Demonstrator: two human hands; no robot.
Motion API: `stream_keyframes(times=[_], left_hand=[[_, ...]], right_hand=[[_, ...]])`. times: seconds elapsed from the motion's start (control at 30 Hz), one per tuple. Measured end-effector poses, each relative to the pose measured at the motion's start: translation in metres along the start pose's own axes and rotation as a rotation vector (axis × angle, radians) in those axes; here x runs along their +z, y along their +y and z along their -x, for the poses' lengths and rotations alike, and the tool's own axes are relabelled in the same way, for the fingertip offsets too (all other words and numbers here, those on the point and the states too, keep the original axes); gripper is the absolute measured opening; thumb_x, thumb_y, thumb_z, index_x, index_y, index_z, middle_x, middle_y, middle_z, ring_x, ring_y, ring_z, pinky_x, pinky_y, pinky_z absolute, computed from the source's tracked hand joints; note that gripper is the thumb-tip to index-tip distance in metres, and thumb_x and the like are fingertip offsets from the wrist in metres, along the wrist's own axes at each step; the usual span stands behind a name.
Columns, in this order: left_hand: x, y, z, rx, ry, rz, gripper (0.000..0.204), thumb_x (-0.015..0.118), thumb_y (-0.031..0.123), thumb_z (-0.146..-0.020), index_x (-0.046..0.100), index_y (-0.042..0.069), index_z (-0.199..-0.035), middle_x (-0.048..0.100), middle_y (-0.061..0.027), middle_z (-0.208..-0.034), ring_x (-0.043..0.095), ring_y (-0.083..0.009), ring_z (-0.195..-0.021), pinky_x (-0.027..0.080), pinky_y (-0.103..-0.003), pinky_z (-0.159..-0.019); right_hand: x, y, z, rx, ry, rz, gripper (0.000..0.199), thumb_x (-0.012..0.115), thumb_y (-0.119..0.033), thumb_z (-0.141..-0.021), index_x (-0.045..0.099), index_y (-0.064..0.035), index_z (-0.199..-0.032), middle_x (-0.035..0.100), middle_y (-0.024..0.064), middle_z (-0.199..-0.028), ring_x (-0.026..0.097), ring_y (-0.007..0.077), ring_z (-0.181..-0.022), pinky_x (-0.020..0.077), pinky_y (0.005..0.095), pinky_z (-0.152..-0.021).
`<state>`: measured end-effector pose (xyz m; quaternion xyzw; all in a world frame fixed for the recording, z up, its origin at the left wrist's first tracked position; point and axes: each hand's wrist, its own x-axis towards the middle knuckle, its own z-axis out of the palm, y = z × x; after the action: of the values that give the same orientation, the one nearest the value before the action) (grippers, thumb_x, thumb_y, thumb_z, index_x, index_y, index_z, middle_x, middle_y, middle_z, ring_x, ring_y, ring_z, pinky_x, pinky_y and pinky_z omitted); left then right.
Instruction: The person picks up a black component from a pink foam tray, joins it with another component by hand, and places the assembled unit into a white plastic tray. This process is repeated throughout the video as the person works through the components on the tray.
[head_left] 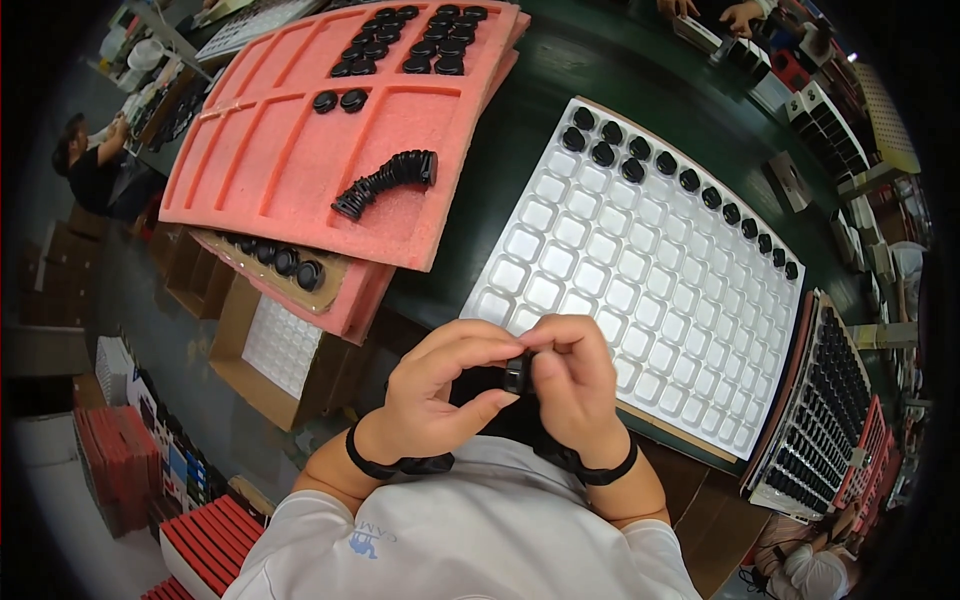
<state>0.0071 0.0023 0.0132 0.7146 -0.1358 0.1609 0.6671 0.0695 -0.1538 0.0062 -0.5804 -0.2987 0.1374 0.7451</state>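
Close in front of my chest, a small black rounded part [517, 373] sits between my two hands; its exact kind does not show. My left hand [440, 385] pinches it from the left with thumb and fingers. From the right, the thumb and bent forefinger of my right hand [577, 385] press on it. Just beyond them lies a white tray [655, 325] of square pockets, with similar black parts [632, 171] along its far rows. At the left, a pink foam tray [270, 165] carries more black pieces [450, 45] and a curved row of stacked black parts [388, 182].
Beneath the pink foam lies another tray with black parts [286, 262], overhanging a cardboard box [262, 350]. A tray full of dark parts [815, 420] stands at the right. Red-edged stacks [210, 545] are at lower left. Other people work at the far left, top and lower right.
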Motion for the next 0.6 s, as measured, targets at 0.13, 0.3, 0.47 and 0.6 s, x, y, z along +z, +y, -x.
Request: stream_keyframes(times=[0.13, 0.3, 0.47, 0.6], left_hand=[[0.001, -0.001, 0.0, 0.029, 0.029, -0.052, 0.036, 0.068, 0.001, -0.079, 0.058, -0.006, -0.112, 0.058, -0.0163, -0.107, 0.058, -0.022, -0.095, 0.051, -0.029, -0.08], [0.0, -0.001, -0.001, 0.005, 0.014, -0.003, 0.035, 0.068, 0.001, -0.08, 0.058, -0.006, -0.112, 0.057, -0.0162, -0.108, 0.058, -0.0214, -0.096, 0.051, -0.029, -0.081], [-0.002, 0.001, -0.002, -0.036, -0.007, 0.086, 0.035, 0.068, 0.0, -0.081, 0.057, -0.007, -0.113, 0.055, -0.0155, -0.112, 0.057, -0.0212, -0.099, 0.051, -0.03, -0.082], [-0.002, 0.0, -0.002, -0.064, 0.012, 0.15, 0.036, 0.067, 0.0, -0.082, 0.055, -0.007, -0.115, 0.052, -0.015, -0.114, 0.057, -0.0208, -0.102, 0.051, -0.031, -0.085]], right_hand=[[-0.007, 0.005, -0.005, -0.171, -0.028, 0.069, 0.019, 0.048, 0.0, -0.091, 0.047, 0.0, -0.111, 0.052, 0.0032, -0.085, 0.046, 0.0073, -0.072, 0.0395, 0.0215, -0.065], [0.0, -0.005, -0.004, 0.085, 0.061, -0.222, 0.022, 0.052, -0.003, -0.091, 0.047, -0.0008, -0.112, 0.051, 0.0024, -0.085, 0.045, 0.0076, -0.072, 0.0391, 0.0216, -0.066], [-0.006, -0.001, -0.002, 0.035, -0.027, -0.112, 0.024, 0.054, -0.012, -0.092, 0.047, -0.0003, -0.111, 0.05, 0.0031, -0.086, 0.045, 0.0088, -0.074, 0.0387, 0.022, -0.068], [-0.01, -0.004, -0.003, 0.114, -0.036, -0.273, 0.026, 0.056, -0.019, -0.092, 0.048, 0.0007, -0.108, 0.05, 0.0048, -0.09, 0.046, 0.0108, -0.078, 0.0391, 0.0234, -0.071]])
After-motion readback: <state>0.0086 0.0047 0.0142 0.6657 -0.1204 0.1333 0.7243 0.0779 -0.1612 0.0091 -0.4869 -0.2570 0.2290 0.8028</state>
